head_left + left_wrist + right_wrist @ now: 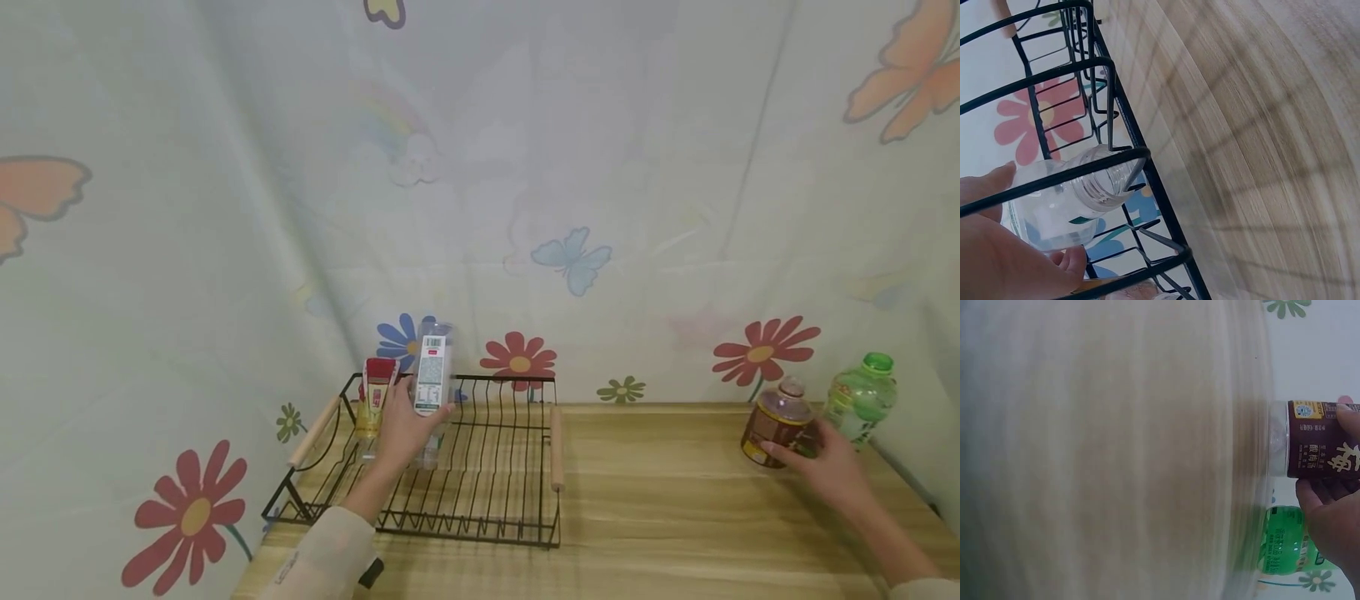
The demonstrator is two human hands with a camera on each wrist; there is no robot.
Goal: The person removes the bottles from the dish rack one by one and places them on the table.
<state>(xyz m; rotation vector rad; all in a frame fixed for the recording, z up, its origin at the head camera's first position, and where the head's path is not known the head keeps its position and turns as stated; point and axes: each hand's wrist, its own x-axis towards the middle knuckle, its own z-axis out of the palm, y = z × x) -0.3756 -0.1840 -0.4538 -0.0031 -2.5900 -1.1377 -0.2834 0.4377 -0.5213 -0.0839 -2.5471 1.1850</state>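
My left hand [407, 429] grips a clear plastic bottle [431, 367] with a white label, inside a black wire rack [480, 533]. The left wrist view shows that bottle's open neck [1100, 187] pointing down at the rack's wires, which partly cover it. Just left of it in the rack stands another bottle [372, 404] with a red and yellow label. On the right, my right hand [832, 467] holds an upright clear bottle with a dark brown label [1316, 440], its thumb and fingers around the label. Right behind this hand stands a green bottle [862, 396].
The rack has wooden handles [557, 450] on both sides and sits on a wood-grain table [645, 500]. A curtain [645, 208] printed with flowers and butterflies hangs behind. A small black object [371, 572] shows beside the left sleeve.
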